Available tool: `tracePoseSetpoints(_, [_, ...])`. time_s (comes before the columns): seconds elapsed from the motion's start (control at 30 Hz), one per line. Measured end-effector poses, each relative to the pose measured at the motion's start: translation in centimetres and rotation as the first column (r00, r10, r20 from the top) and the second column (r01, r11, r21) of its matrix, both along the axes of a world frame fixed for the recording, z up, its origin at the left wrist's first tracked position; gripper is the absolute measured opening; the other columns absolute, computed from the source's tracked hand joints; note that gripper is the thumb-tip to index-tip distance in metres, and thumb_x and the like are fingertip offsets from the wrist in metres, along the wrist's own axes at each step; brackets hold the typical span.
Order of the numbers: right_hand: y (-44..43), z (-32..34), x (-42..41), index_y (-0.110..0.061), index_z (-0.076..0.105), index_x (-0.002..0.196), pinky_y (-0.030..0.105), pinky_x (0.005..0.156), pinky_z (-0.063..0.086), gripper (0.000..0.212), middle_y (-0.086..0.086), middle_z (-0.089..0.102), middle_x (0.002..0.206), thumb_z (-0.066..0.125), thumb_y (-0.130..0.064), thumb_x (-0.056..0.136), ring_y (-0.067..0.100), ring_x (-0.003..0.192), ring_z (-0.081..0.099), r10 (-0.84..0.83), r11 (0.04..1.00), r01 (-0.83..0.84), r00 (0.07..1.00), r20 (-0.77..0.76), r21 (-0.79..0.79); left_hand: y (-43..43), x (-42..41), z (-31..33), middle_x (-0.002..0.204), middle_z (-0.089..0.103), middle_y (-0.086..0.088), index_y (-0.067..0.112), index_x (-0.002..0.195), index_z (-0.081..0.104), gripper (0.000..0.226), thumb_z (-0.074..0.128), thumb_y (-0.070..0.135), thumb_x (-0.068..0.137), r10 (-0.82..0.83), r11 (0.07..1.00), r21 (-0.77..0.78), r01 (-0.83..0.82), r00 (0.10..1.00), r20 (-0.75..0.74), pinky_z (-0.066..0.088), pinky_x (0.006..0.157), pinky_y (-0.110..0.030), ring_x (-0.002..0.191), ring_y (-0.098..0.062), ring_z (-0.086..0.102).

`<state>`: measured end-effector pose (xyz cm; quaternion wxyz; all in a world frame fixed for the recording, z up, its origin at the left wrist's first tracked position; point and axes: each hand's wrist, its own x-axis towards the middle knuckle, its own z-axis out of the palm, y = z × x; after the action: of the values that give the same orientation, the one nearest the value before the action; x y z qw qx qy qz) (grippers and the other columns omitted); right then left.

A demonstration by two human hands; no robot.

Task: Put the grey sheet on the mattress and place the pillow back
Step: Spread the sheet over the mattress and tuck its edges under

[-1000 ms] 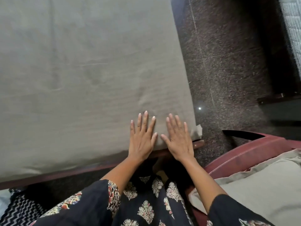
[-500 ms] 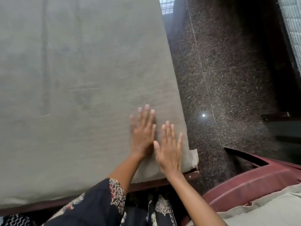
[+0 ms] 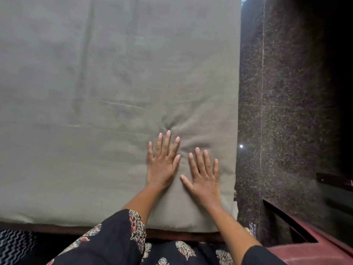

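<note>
Grey cotton fills the view: one grey sheet (image 3: 114, 92) lies flat over the mattress, hiding it from nine o'clock across to the edge at three. There, one dark speckled floor (image 3: 286, 111) takes over. One wooden bed frame (image 3: 172, 235) runs along six o'clock. Two hands work at five o'clock, the left hand (image 3: 162, 165) and the right hand (image 3: 205, 180). Both are spread, palms pressed flat on the cloth, nothing pinched. One pucker of creases (image 3: 170, 125) sits at twelve o'clock off the left fingertips. To smooth it well, I'd sweep outward towards three o'clock with even palm pressure, never bunching cloth ahead of the fingers. Pillows in view: none.
</note>
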<state>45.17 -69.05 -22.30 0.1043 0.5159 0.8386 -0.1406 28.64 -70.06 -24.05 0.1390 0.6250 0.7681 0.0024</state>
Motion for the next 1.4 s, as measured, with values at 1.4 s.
tracePoseSetpoints(1.4, [27.6,0.3,3.2,-0.022,-0.018,0.147,0.047,0.112,-0.02,0.076,-0.006,-0.027,0.154,0.006,-0.066,0.092,0.011,0.14,-0.028,0.357,0.932,-0.358,0.934,-0.025,-0.051,11.3,8.9,3.4,0.144,0.046,-0.005,0.027,0.14,0.038,0.042,0.031,0.036,0.1,-0.297,0.925,0.223,0.309,0.951,-0.087,0.027,0.109,-0.048,0.135,-0.026,0.037])
